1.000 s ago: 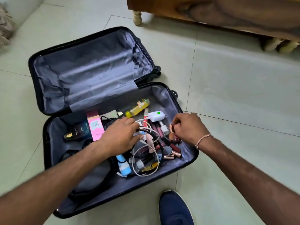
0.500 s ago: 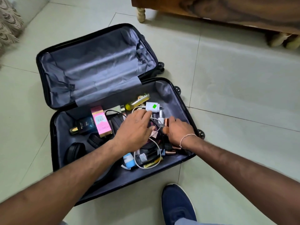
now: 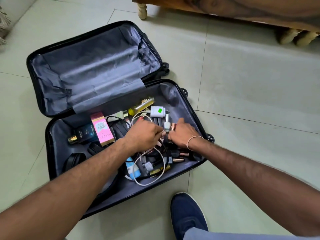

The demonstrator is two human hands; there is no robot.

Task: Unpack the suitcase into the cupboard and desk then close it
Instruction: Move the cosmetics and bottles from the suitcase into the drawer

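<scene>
A black suitcase [image 3: 34, 70] is laid open on a pale tiled floor [image 3: 251, 84], its grey-lined lid half seen at the back and the filled half nearer. At the left of the filled half, a dark blue bottle [image 3: 84, 134] is marked "SKAI", and just beside it a pink box [image 3: 102, 129] is printed "BB" and "POND'S". The left hand [image 3: 143, 134] is placed over the clutter with fingers curled; what is gripped cannot be told. A white cable [image 3: 152, 170] is looped below it. A small bottle [image 3: 166, 124] is held upright between both hands. A white charger [image 3: 157, 111] with a green sticker is seen behind. The right hand [image 3: 183, 135] is curled around a rose-gold tube [image 3: 173, 126]. Wooden furniture [image 3: 242, 9] is seen at the top right.
</scene>
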